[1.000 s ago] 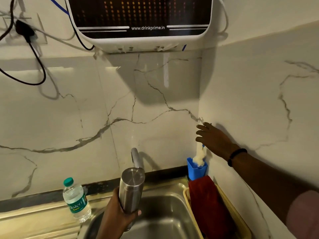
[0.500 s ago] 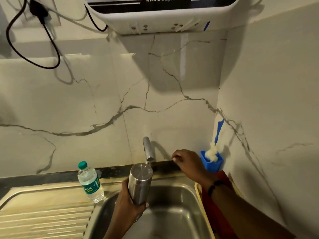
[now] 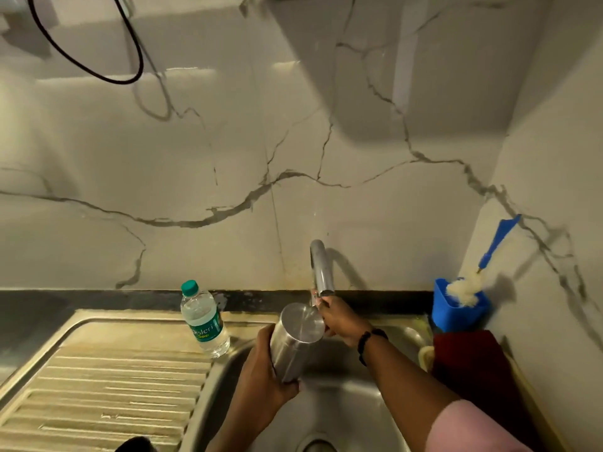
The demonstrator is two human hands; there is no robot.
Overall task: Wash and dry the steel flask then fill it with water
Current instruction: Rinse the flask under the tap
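My left hand (image 3: 261,380) wraps around the steel flask (image 3: 295,340), held tilted over the sink (image 3: 326,415) near six o'clock. My right hand (image 3: 339,318) reaches to the tap (image 3: 321,272) at the spout's end; its grip is unclear. No water runs. Washing looks barely begun; drying and filling remain.

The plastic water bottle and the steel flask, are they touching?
Apart. The head view shows a strip of sink rim between the plastic water bottle and the steel flask, which the left hand grips.
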